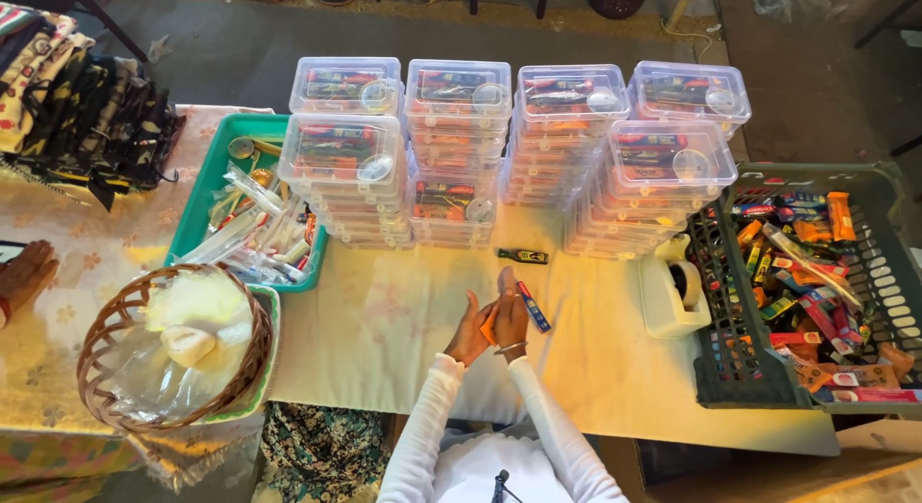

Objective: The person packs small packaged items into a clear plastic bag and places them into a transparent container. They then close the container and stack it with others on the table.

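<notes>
Small orange packet [489, 322], lower centre of the frame, is pinched between left hand [470, 330] and right hand [512, 316], fingers closed on it; a loose pinch could drop it beside the blue-red tube [534, 307] on the cloth-covered table [384, 320].

A slim blue tube [534, 307] with a red band lies slantwise on the pale tablecloth, its near end pointing right and away from the table's near edge, its far end touching the fingertips of the right hand [512, 316]. Between the right hand and the left hand [470, 328], which meet at the middle of the table near its front edge, a small orange packet [490, 326] shows only as a sliver. Farther off, just beyond the hands, a small dark bottle [522, 256] lies on its side, cap to the left.
</notes>
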